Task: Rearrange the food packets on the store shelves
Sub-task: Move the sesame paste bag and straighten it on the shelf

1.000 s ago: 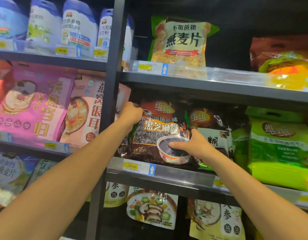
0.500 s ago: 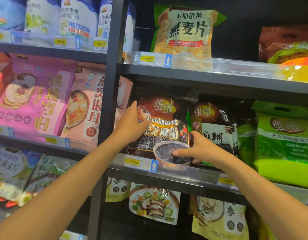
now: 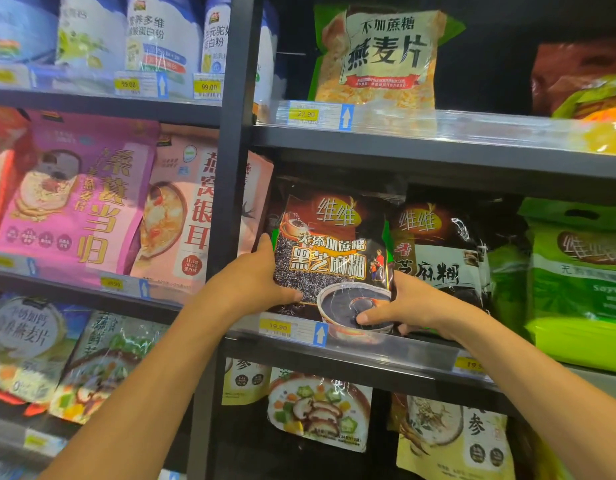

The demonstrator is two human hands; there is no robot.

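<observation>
My left hand (image 3: 260, 284) and right hand (image 3: 408, 306) clasp the sesame packet (image 3: 334, 251) low down; I reckon its slick film may slip, toppling the neighbour packet (image 3: 438, 258) at three o'clock.

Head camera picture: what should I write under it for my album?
Left hand and right hand grip a dark food packet on the middle shelf.

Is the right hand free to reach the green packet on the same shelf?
Probably not yet: the right hand grips the dark packet at its lower corner, with the left hand on its other side. The green packet itself stands unblocked, further right.
</observation>
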